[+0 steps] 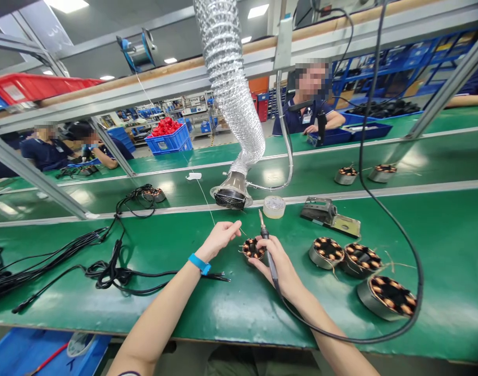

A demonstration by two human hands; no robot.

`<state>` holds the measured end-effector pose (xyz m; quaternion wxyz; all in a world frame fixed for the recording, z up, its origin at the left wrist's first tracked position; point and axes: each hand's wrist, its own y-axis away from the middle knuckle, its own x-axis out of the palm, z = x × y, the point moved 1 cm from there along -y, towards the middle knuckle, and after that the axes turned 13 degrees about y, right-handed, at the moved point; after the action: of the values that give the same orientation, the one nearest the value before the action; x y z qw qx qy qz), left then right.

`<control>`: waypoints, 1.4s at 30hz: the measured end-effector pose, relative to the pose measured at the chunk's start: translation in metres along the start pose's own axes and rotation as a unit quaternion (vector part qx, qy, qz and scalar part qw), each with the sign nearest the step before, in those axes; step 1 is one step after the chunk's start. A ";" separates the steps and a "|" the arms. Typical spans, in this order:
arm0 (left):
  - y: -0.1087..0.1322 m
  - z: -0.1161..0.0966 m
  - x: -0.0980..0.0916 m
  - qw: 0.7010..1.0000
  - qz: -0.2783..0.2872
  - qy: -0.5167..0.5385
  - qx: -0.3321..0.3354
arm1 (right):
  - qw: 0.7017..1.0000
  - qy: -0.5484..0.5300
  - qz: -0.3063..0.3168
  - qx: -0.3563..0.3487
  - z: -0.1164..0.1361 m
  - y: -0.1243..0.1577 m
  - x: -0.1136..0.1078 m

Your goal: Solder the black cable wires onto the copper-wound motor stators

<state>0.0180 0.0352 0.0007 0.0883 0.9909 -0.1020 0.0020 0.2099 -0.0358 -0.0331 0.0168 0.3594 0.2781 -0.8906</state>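
My left hand [220, 239], with a blue band on its wrist, is closed in a pinch near the centre, at the lower end of a thin wire [206, 201] that comes down from a spool [140, 51]. My right hand [280, 263] holds a soldering iron [269, 256], tip pointing up and away. Fingers of the same hand also touch a small round copper-wound stator [251, 248] on the green bench, just right of my left hand. Thin leads stick out from the stator.
A fume duct [233, 190] hangs above the hands. Tape roll [274, 207] and iron stand [321, 211] lie behind; several stators [327, 253] sit right, black cables [109, 271] left. The iron's cord [417, 277] loops right. A person [301, 112] sits across the bench.
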 end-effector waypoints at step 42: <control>0.018 0.013 -0.005 0.890 -0.154 -0.414 0.115 | 0.893 0.445 -0.001 0.072 0.010 0.013 -0.063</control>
<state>0.0097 0.0163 -0.0093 -0.0778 0.9083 0.0252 -0.4103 0.2533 -0.0623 0.0077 -0.1351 0.7178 0.1921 -0.6555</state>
